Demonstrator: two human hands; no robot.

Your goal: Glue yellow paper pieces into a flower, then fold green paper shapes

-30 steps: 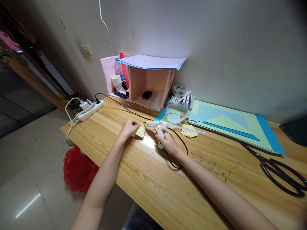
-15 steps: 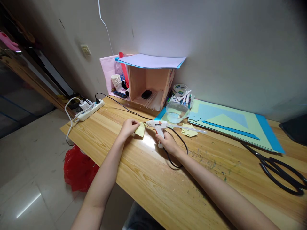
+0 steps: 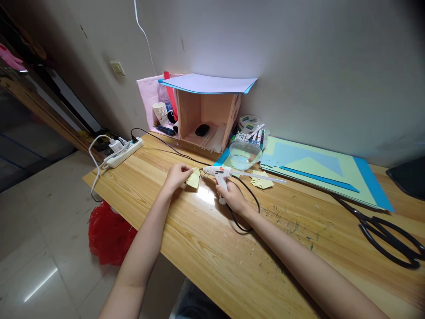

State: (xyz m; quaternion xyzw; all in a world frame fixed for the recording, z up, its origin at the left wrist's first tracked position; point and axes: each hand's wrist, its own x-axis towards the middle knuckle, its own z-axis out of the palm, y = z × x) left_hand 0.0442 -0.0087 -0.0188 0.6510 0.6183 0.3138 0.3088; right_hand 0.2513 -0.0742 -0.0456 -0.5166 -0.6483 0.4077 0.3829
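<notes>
My right hand is wrapped round the grip of a white hot glue gun with an orange mark. A long clear glue stick sticks out of its back end. My left hand pinches a small piece of yellow paper just above the table. The gun's nozzle points left, at the upper right edge of this paper; I cannot tell whether they touch. Behind the gun lie more yellow paper pieces, near a clear plastic bowl.
Large black scissors lie at the right, beside stacked green and blue sheets. A pink cardboard box stands against the wall, markers to its right. The gun's black cord loops over the table towards a power strip.
Both hands, the glue gun and the yellow paper hold nearly the same position. The whole view has shifted only very slightly.
</notes>
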